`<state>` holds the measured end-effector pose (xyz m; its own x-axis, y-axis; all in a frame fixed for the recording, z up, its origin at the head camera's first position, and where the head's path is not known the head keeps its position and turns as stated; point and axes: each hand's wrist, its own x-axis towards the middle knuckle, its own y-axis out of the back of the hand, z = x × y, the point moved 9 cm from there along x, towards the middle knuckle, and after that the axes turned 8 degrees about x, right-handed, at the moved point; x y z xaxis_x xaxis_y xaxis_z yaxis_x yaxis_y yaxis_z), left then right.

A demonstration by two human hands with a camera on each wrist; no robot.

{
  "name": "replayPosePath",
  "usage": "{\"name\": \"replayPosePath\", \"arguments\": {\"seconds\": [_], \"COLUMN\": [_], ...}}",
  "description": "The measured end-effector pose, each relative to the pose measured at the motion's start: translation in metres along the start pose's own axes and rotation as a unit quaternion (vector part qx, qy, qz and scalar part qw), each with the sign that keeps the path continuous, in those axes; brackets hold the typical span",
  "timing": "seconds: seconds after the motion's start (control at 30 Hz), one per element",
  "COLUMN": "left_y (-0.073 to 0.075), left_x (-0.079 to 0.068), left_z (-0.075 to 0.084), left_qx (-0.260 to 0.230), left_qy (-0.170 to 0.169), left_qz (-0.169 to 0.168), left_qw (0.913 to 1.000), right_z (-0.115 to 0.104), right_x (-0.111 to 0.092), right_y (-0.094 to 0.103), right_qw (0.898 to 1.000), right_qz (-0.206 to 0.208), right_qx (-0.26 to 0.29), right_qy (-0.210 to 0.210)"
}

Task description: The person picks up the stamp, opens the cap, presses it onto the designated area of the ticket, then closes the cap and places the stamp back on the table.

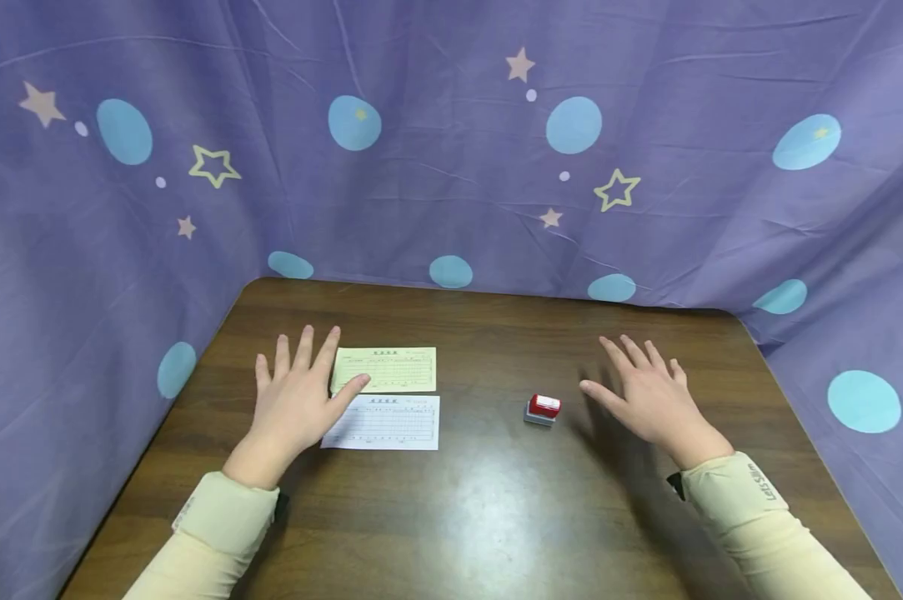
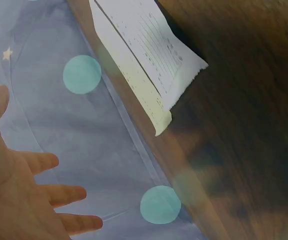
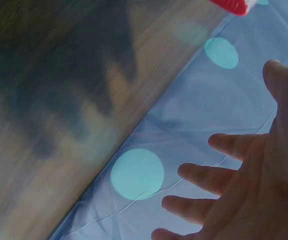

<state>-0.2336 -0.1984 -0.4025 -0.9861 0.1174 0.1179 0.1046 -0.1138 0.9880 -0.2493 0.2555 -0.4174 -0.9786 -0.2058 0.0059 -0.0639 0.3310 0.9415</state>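
My left hand [image 1: 293, 408] hovers with spread fingers over the left ends of two printed slips, holding nothing. The yellow slip [image 1: 391, 371] lies behind the white slip [image 1: 391, 423], both flat on the table; their ragged left ends show in the left wrist view, where the white paper [image 2: 156, 55] is nearer. To the right, a small red stamp [image 1: 544, 406] with a grey base stands on the table. My right hand [image 1: 649, 404] is held above the table to the right of that stamp, fingers spread and nothing in it. Only a red bit of the stamp [image 3: 232, 5] shows in the right wrist view.
A brown wood-grain table [image 1: 481, 517] carries these things, with a bright glare patch near its front. Purple curtains [image 1: 451, 192] with stars and dots hang close along its back, left and right sides.
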Motion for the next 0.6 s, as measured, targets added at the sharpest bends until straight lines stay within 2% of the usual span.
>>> {"name": "replayPosePath", "arguments": {"seconds": [0.2,0.43,0.6], "left_y": [-0.001,0.006,0.007], "left_x": [0.0,-0.002,-0.005], "left_z": [0.009,0.025,0.04], "left_qx": [-0.004,-0.016,-0.038], "left_qy": [-0.011,-0.038,-0.052], "left_qz": [0.002,0.014,0.007], "left_qw": [0.9999,0.9991,0.9979], "right_z": [-0.017,-0.038,-0.045], "right_x": [-0.003,-0.007,-0.008], "right_y": [-0.003,-0.004,-0.008], "right_qw": [1.0,0.996,0.995], "right_qz": [0.008,0.021,0.02], "right_qx": [0.004,0.032,0.047], "right_qy": [0.028,0.079,0.084]}}
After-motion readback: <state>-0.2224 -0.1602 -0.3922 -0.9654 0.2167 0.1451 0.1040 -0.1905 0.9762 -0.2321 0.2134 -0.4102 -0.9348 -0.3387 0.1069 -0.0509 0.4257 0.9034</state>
